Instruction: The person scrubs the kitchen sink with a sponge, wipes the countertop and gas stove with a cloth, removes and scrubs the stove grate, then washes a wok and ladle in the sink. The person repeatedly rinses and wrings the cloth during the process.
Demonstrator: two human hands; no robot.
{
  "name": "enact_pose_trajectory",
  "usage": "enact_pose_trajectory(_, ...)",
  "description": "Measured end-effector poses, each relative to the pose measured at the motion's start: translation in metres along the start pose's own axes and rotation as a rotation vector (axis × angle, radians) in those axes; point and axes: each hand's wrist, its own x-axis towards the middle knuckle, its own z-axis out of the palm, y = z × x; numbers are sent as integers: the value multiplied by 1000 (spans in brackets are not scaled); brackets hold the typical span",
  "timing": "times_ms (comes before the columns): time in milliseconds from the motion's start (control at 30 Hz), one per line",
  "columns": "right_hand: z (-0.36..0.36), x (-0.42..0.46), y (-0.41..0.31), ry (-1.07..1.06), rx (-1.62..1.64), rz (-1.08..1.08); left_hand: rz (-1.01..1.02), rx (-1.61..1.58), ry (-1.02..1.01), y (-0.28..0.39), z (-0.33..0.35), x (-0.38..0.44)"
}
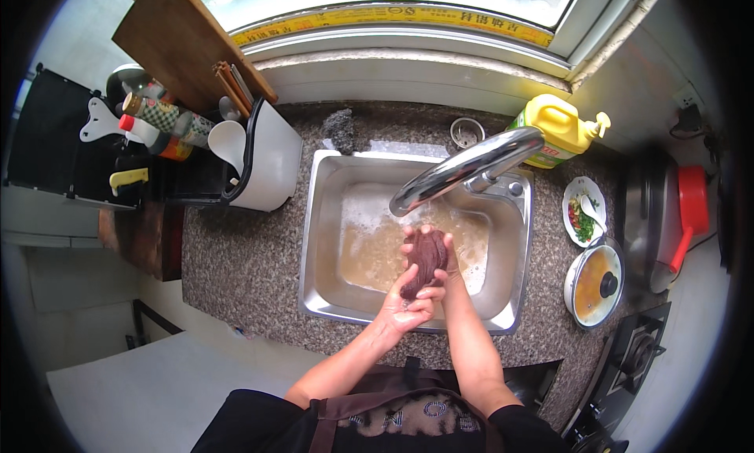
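Over the stainless steel sink (323,235), both hands grip a bunched, dark reddish-brown cloth (425,258). My left hand (412,308) comes from the lower left and wraps the lower end of the cloth, palm up. My right hand (450,264) is along the cloth's right side, with fingertips showing around its far end; part of this hand is hidden behind the cloth. Cloudy brownish water with foam (371,241) lies in the basin beneath. A curved chrome faucet (465,170) arches over the basin, its spout just beyond the cloth.
Left of the sink stands a utensil holder (274,164). Behind the sink are a steel wool pad (340,131), a small metal strainer (467,133) and a yellow detergent jug (554,129). On the right are a plate of chopped vegetables (574,217), a lidded pot (580,288) and a gas stove (633,359).
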Motion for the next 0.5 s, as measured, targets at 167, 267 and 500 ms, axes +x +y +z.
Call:
enact_pose_trajectory(167, 19, 24, -22, 334, -494, 250, 30, 566, 213, 30, 6, -7)
enact_pose_trajectory(267, 10, 38, -31, 408, -727, 453, 89, 824, 507, 30, 22, 1)
enact_pose_trajectory(500, 12, 62, -15, 463, -1541, 602, 344, 1093, 728, 52, -21, 21)
